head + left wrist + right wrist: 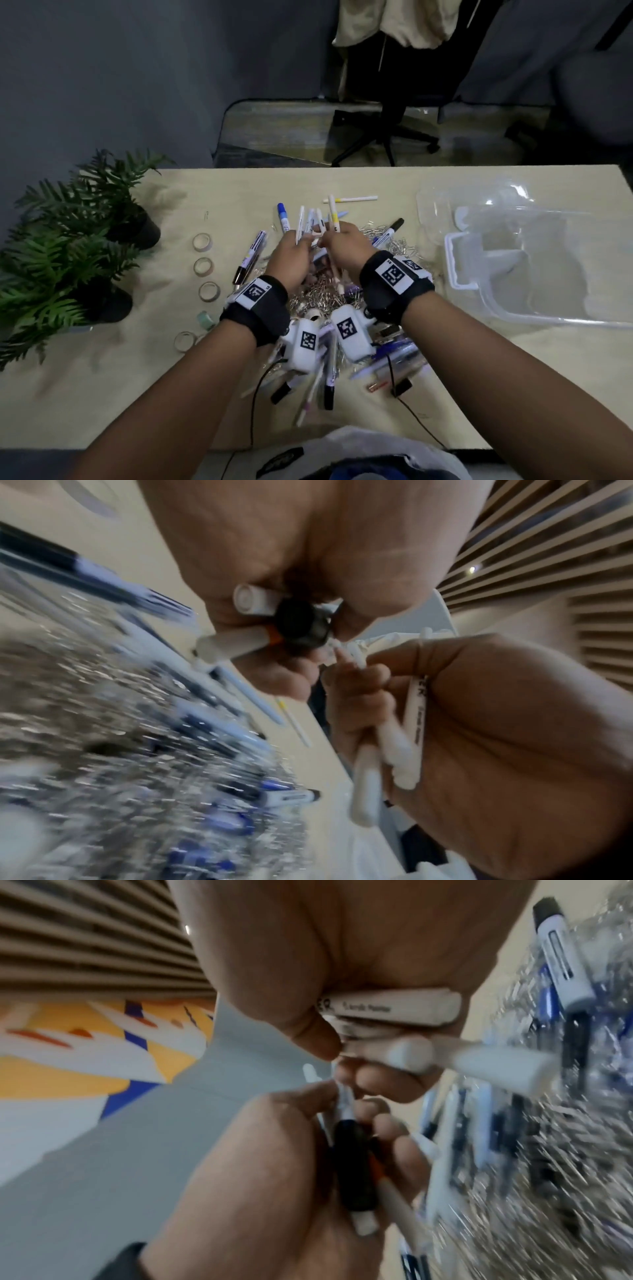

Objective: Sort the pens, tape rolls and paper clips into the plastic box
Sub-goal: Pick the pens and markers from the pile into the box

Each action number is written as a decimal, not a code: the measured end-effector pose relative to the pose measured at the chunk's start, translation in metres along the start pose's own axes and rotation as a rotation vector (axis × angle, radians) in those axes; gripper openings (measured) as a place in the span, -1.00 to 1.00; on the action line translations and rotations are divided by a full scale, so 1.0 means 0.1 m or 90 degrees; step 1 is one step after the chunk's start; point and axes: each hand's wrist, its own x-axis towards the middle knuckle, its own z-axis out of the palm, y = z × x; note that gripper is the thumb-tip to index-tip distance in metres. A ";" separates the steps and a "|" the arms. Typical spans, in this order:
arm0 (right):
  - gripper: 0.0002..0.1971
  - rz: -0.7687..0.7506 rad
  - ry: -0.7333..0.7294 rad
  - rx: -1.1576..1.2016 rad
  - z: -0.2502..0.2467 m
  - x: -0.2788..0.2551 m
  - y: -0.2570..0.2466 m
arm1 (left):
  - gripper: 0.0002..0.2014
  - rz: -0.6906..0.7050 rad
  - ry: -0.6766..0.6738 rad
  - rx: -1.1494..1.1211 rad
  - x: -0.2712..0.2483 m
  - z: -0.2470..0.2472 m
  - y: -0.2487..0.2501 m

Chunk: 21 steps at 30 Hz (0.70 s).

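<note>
Pens (310, 222) stood bunched in both hands above the middle of the surface (113, 394) in the head view. The left hand (289, 257) had its fingers curled round several white pens, and the right hand (339, 241) gripped a few more beside it, the two hands touching. Beneath them lay a heap of paper clips (317, 296) mixed with further pens and markers. Five tape rolls (202, 241) sat in a loose line left of the heap, near two potted ferns (68, 246). The box (520, 267), clear plastic, rested open at the right, well apart from the hands, with its lid (479, 202) just behind it.

From the left wrist, the left hand (308, 547) clasped a white pen (251, 603), a black-capped marker (301, 624) and an orange-banded pen (236, 643). The right hand (496, 737) was closed round three white pens (394, 745). Clips (103, 750) blurred below.

From the right wrist, the right hand (359, 947) pinched a labelled white pen (390, 1008) and others under the thumb. The left hand (267, 1177) held the black-capped marker (352, 1167) among white pens. Clips (548, 1150) and a blue marker (558, 953) lay at the right, blurred.
</note>
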 end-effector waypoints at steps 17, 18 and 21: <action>-0.80 -0.050 0.165 0.081 -2.55 -0.82 -0.07 | -0.85 0.066 -0.196 0.036 -0.46 2.02 1.32; -0.78 -0.045 0.192 0.076 -2.71 -0.86 -0.02 | -0.88 0.069 -0.211 0.039 -0.50 2.17 1.37; -0.74 -0.021 0.256 0.047 -3.13 -1.00 0.12 | -0.88 0.062 -0.258 0.046 -0.59 2.58 1.48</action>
